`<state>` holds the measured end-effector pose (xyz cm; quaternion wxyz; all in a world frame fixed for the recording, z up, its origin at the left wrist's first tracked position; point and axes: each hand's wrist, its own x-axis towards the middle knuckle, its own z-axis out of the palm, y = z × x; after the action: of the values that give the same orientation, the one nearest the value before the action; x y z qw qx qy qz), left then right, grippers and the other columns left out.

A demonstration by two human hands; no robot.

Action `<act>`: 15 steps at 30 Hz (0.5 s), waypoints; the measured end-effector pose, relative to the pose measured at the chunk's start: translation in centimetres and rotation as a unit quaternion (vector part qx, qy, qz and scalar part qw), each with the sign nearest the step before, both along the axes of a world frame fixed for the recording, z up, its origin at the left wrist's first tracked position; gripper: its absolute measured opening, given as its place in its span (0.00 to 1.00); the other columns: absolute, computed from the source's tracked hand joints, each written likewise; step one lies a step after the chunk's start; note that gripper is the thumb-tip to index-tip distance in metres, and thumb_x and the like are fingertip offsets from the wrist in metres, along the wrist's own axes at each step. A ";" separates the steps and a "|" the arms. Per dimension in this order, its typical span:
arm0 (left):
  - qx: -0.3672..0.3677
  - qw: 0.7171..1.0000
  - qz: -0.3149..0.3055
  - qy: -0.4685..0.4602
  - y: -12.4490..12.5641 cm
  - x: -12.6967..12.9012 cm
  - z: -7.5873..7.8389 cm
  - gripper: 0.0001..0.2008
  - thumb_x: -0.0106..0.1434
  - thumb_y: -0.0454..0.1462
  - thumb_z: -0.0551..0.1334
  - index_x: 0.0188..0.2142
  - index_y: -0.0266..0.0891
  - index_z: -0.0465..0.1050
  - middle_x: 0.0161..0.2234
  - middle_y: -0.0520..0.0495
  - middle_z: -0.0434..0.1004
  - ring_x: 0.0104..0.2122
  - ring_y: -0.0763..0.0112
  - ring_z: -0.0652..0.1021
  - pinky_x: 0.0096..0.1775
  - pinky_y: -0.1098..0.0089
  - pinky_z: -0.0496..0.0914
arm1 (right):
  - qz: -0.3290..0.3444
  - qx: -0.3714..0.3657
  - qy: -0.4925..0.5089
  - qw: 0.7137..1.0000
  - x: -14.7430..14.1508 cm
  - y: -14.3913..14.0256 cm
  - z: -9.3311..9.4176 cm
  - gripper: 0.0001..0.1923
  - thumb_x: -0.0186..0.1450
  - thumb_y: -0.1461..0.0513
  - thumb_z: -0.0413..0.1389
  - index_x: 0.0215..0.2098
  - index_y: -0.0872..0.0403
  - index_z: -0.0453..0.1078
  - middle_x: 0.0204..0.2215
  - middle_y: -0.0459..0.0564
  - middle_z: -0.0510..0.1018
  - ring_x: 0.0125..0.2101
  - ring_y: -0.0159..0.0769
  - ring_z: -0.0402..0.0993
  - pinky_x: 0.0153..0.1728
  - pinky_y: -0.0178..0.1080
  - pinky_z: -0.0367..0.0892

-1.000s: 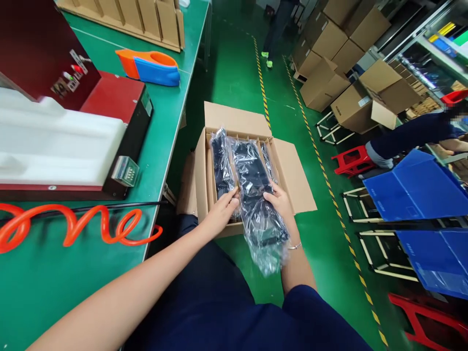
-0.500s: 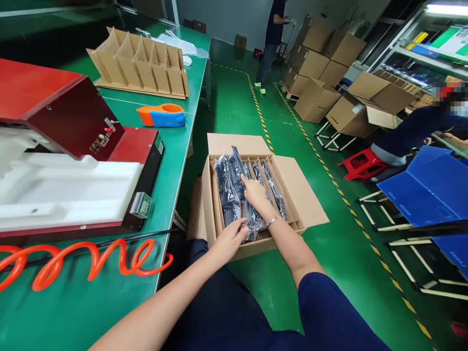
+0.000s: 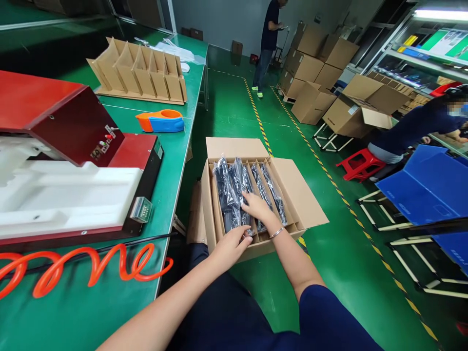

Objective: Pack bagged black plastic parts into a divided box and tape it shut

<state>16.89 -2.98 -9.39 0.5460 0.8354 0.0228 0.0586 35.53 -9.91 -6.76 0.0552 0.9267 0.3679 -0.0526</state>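
Observation:
An open cardboard box (image 3: 210, 209) with upright dividers stands in front of me. Several long black parts in clear plastic bags fill its slots. My right hand (image 3: 258, 207) has thumb and fingers closed around one bagged black part (image 3: 237, 178) in a left-middle slot. At the near end of that part is my left hand (image 3: 232, 246), its thumb and fingers curled together on the plastic; the fingertips are partly hidden. Another bagged black part (image 3: 224, 190) lies in the leftmost slot, and more bagged parts (image 3: 274, 192) stand to the right.
On the green table (image 3: 91, 302) at left are a red machine (image 3: 131, 151), an orange coiled hose (image 3: 95, 263), a tape dispenser (image 3: 161, 121) and a cardboard divider set (image 3: 146, 73). Stacked cartons (image 3: 307, 66), blue boxes (image 3: 431, 183) and two other people are farther off.
The bagged part under my right hand has sunk deeper into its slot. Both hands have moved slightly down and nearer, the right hand's pointing finger now bent in. My view has tilted slightly.

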 end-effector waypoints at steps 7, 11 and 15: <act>0.031 0.999 -0.014 0.006 -0.1 0.0 0.4 0.20 0.67 0.41 0.53 0.54 0.38 0.72 0.47 0.40 0.80 0.49 0.56 0.78 0.53 0.56 0.70 | -0.078 -0.032 -0.006 0.996 3.4 -0.8 -1.2 0.26 0.71 0.64 0.46 0.67 0.58 0.61 0.52 0.62 0.79 0.58 0.47 0.70 0.53 0.44 0.67; 0.039 0.999 -0.014 0.005 -0.2 0.0 0.7 0.19 0.67 0.41 0.53 0.53 0.38 0.73 0.47 0.40 0.80 0.49 0.55 0.78 0.52 0.56 0.71 | -0.061 -0.055 0.013 0.997 3.9 -0.9 -2.0 0.31 0.70 0.61 0.51 0.70 0.56 0.53 0.52 0.62 0.79 0.55 0.47 0.73 0.51 0.44 0.68; 0.035 0.999 -0.015 0.009 -0.3 0.0 0.6 0.20 0.66 0.40 0.53 0.54 0.36 0.72 0.47 0.38 0.80 0.49 0.54 0.78 0.54 0.54 0.69 | -0.057 -0.064 0.011 0.996 3.7 -0.9 -2.2 0.38 0.66 0.61 0.58 0.71 0.56 0.51 0.54 0.63 0.77 0.53 0.46 0.75 0.51 0.41 0.68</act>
<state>16.92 -3.29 -8.77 0.5173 0.8546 0.0129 0.0438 39.23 -10.77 -9.00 0.1075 0.9401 0.3108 -0.0898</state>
